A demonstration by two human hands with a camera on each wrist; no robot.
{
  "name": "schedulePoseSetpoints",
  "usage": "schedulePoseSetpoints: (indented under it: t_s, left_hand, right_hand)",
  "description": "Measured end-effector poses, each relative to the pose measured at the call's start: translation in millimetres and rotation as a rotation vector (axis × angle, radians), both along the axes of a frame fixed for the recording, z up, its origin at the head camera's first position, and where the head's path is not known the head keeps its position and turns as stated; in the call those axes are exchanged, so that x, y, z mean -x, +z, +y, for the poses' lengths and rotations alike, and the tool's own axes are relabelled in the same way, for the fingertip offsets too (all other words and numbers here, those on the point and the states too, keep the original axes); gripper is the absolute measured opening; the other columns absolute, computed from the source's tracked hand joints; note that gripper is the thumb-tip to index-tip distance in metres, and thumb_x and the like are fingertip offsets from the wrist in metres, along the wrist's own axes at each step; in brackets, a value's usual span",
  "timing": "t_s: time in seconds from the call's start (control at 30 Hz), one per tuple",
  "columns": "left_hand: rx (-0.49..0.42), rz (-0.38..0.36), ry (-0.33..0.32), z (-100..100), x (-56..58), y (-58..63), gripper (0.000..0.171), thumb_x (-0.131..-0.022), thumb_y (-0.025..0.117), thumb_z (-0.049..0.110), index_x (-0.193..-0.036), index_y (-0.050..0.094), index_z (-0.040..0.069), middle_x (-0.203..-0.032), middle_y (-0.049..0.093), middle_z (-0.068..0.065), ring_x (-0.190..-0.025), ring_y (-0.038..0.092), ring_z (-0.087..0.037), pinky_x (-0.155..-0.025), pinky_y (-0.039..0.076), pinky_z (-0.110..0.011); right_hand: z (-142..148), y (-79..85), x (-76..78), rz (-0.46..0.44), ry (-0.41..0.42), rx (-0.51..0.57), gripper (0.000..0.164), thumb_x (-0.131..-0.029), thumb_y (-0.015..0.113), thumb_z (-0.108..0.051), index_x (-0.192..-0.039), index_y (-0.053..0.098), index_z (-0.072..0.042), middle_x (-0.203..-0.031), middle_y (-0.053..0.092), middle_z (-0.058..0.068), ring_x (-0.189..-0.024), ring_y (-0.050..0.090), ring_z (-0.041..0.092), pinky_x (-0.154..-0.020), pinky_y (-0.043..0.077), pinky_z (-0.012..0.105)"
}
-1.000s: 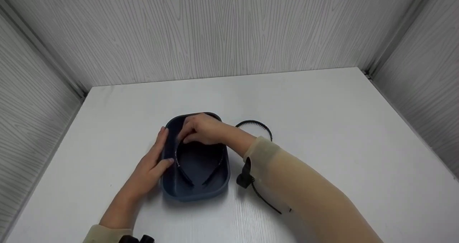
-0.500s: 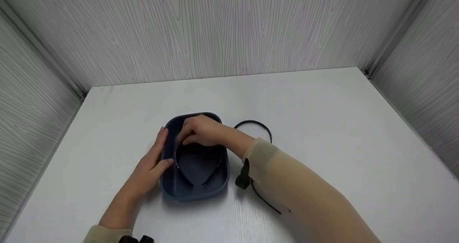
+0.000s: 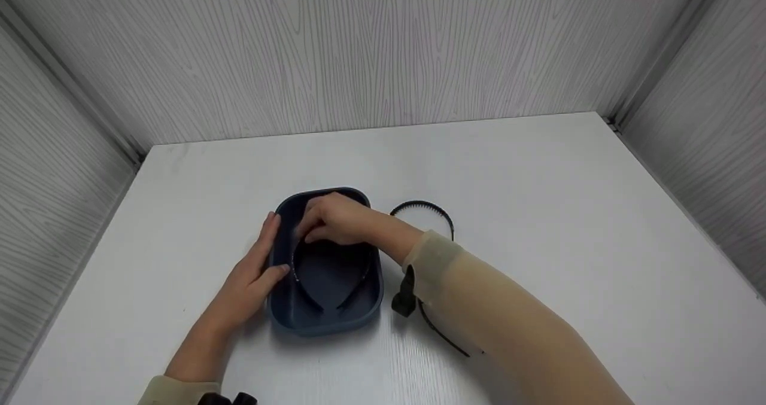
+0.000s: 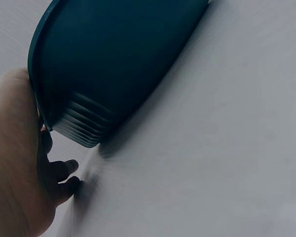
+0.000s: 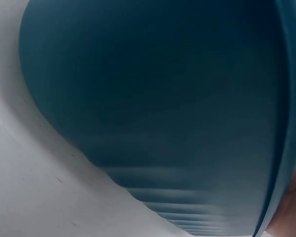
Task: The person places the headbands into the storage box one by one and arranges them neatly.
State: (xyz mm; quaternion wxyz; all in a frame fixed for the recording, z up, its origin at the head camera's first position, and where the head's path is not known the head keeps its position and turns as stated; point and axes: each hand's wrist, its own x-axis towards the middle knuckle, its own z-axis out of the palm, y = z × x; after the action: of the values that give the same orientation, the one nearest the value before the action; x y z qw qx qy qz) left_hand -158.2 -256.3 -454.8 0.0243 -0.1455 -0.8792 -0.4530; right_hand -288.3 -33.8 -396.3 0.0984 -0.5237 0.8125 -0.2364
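A dark blue plastic bin (image 3: pixel 326 327) stands on the white table, with a thin dark headband (image 3: pixel 309 294) inside, its two ends toward the near wall. My right hand (image 3: pixel 340 218) reaches into the bin and pinches the headband's curved far part, which the fingers partly hide. At the bin's left wall, my left hand (image 3: pixel 244 285) holds the rim, thumb over the edge and fingers along the outside. In the left wrist view, the bin's ribbed corner (image 4: pixel 86 118) shows beside that hand. The right wrist view is mostly filled by the bin's outer wall (image 5: pixel 163 108).
A second black headband (image 3: pixel 440 209), toothed along its curve, lies on the table (image 3: pixel 538 213) right of the bin, partly under the right forearm. Wood-grain panels (image 3: pixel 371 52) enclose the back and sides.
The right forearm has shifted very slightly toward me and to the left. Both hands, the bin and the headbands otherwise stay nearly where they were.
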Motion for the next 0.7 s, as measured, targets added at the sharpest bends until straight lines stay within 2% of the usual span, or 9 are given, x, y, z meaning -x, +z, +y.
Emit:
schedulePoseSetpoints:
  t_s: [0.2,0.5,0.7]
  left_hand:
    - [-0.003,-0.003,-0.005,-0.3,0.2,-0.4,0.08,-0.108,0.055,0.016,-0.172,0.01,0.032,-0.177,0.004,0.01,-0.162,0.006,-0.016,-0.124,0.008,-0.02]
    - [-0.029,-0.001,-0.001,1.7,-2.3,3.9,0.075,-0.11,0.055,0.019,-0.172,0.015,0.032,-0.178,0.008,-0.001,-0.163,0.008,-0.019,-0.123,0.01,-0.019]
    - [-0.022,0.007,-0.003,1.9,-1.9,3.4,0.076,-0.109,0.055,0.019,-0.172,0.014,0.031,-0.178,0.008,0.0,-0.163,0.009,-0.02,-0.123,0.01,-0.019]
  right_hand:
    - [-1.0,0.1,-0.7,0.016,-0.008,-0.033,0.022,-0.103,0.072,-0.019,-0.122,0.082,-0.016,-0.12,0.074,0.002,-0.115,0.066,0.015,-0.1,0.048,0.023]
    - [-2.2,0.1,-0.9,0.026,-0.023,-0.065,0.023,-0.103,0.073,-0.019,-0.124,0.081,-0.017,-0.121,0.073,0.003,-0.116,0.066,0.016,-0.102,0.048,0.023]
    - [-2.3,0.6,-0.4,0.029,-0.023,-0.076,0.023,-0.103,0.072,-0.018,-0.125,0.081,-0.017,-0.122,0.075,0.001,-0.117,0.066,0.016,-0.104,0.048,0.025]
